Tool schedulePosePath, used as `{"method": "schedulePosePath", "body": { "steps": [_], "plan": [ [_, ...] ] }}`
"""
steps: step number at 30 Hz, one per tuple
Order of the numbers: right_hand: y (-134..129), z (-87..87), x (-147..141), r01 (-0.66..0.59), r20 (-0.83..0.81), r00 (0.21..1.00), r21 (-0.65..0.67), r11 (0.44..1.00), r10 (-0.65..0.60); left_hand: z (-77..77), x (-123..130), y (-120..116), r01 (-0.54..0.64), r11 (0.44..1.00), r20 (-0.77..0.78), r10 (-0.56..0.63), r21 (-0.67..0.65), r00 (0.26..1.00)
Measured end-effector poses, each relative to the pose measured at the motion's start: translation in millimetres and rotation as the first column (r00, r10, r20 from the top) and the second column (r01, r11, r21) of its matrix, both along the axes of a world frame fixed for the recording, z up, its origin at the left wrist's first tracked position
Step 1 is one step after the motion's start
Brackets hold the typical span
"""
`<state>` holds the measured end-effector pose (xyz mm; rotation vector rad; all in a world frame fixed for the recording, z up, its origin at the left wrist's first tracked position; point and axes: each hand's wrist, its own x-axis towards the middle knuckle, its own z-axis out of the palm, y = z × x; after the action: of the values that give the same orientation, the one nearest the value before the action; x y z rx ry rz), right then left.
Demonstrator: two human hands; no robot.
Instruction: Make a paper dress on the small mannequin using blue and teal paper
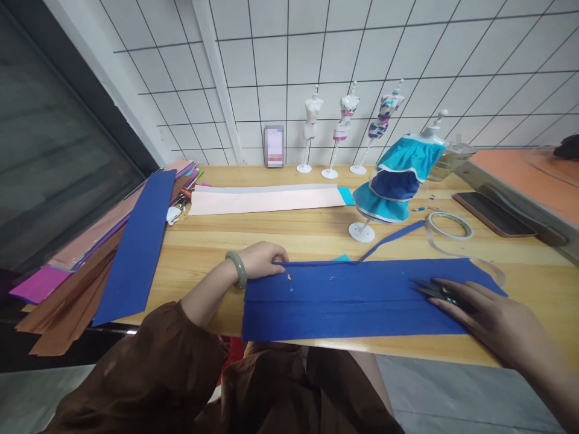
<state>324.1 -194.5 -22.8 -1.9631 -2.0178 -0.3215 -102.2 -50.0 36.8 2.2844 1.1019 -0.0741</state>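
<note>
A long dark blue sheet (353,307) with crease lines lies along the front edge of the wooden table. My left hand (266,259), with a green bangle at the wrist, pinches the sheet's upper left edge. At the right end, my right hand (474,310) is closed around small dark scissors (435,292), whose blades rest over the blue sheet and point left. A narrow blue strip (393,238) runs from the sheet's upper edge toward a tape roll (449,225). Beyond it stands a small dress form in a turquoise and blue ruffled dress (393,181).
Stacked coloured paper (85,253) with a blue sheet on top fills the left side. A pale pink strip (266,200) lies farther back. Three small mannequins (346,123) and an upright phone (274,146) stand by the tiled wall. A dark phone (493,214) lies right.
</note>
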Motion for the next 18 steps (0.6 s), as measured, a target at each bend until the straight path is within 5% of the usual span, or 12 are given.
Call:
{"method": "schedulePosePath", "body": {
  "steps": [5,13,16,18],
  "plan": [
    [-2.9,-1.3,-8.4,-0.076,-0.083,0.993,0.031,0.997,0.079,8.1,26.6,0.3,0.101,0.994,-0.043,-0.099,0.053,0.994],
    [20.6,20.7,-90.8,-0.383,-0.319,0.883,-0.064,0.922,0.345,1.8,72.5,-27.5,0.352,0.919,-0.091,-0.341,0.179,0.936],
    [26.5,15.2,-103.9,-0.410,-0.295,0.880,-0.074,0.909,0.372,4.7,71.9,-26.1,0.344,0.933,-0.029,-0.343,0.103,0.939],
    [27.2,11.3,-104.8,-0.418,-0.251,0.887,-0.077,0.905,0.389,5.7,71.2,-17.8,0.238,0.969,0.021,-0.239,0.066,0.971]
  ]
}}
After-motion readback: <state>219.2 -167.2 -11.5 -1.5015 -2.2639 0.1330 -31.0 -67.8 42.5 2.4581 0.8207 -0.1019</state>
